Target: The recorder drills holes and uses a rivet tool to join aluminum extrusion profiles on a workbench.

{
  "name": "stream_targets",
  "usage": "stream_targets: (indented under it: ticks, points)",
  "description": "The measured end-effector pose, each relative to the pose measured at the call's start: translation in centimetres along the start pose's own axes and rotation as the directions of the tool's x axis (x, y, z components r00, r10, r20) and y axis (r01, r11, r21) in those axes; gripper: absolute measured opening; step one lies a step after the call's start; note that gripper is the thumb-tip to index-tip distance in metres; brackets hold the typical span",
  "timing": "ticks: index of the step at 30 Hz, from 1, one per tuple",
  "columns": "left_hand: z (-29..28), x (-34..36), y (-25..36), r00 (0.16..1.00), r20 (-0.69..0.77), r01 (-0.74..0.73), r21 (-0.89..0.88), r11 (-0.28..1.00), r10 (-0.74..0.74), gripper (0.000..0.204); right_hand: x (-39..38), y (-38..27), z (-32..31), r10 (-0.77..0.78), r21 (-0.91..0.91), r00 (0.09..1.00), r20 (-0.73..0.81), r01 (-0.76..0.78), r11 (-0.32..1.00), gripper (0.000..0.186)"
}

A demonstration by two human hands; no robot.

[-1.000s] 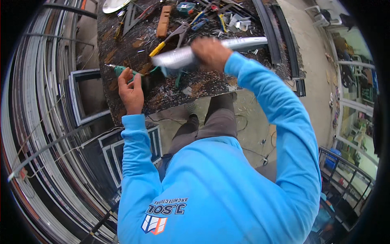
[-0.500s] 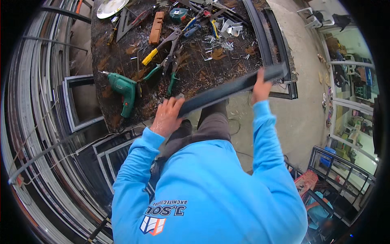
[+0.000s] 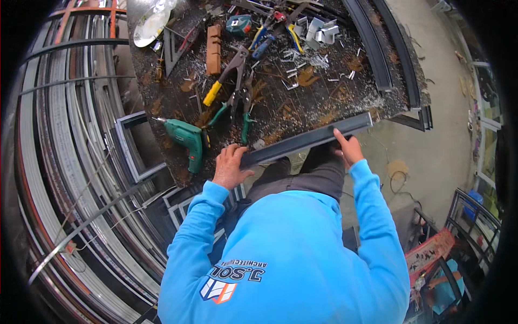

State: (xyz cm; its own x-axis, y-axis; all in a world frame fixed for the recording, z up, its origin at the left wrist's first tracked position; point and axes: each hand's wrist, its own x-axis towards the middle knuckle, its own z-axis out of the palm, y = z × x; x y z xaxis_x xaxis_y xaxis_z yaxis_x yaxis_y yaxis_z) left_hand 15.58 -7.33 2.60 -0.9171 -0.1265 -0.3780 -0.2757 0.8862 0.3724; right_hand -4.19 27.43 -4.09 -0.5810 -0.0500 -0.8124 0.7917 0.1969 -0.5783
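A dark grey metal profile (image 3: 307, 139) lies slantwise along the near edge of the workbench, its right end higher than its left. My left hand (image 3: 230, 167) is at the left end, fingers over the bench edge and thumb below. Near the other end, my right hand (image 3: 349, 149) grips the bar, thumb on top and the other fingers mostly hidden beneath. Beyond my left hand lie a green power drill (image 3: 186, 140), green-handled snips (image 3: 245, 110) and a tool with a yellow grip (image 3: 226, 75).
Metal scraps (image 3: 322, 31), a notched wooden block (image 3: 213, 51), a set square (image 3: 175, 48) and a plate (image 3: 152, 26) are on the workbench (image 3: 280, 102). Long dark profiles (image 3: 372, 43) lie at its right. Stacked bars (image 3: 70, 135) fill the left. A co-worker (image 3: 445, 286) is at lower right.
The bar has stopped blurring, and its right end has come lower and nearer to me. My right hand has moved down with it. The view has shifted.
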Motion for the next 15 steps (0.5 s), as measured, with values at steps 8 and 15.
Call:
stream_targets:
  ticks: [8, 15]
  points:
    - [-3.8, 1.1, -14.1, 0.461, -0.508, 0.662, -0.350, 0.663, -0.728, 0.108, -4.5, -4.3, -4.9, -0.371, -0.580, 0.924, 0.097, 0.355, 0.733, 0.045]
    - [-0.3, 3.1, -15.7, 0.529, -0.327, 0.579, -0.535, 0.615, -0.783, 0.132, 8.8, -13.0, 2.7, -0.722, -0.481, 0.644, 0.255, 0.732, 0.483, 0.027]
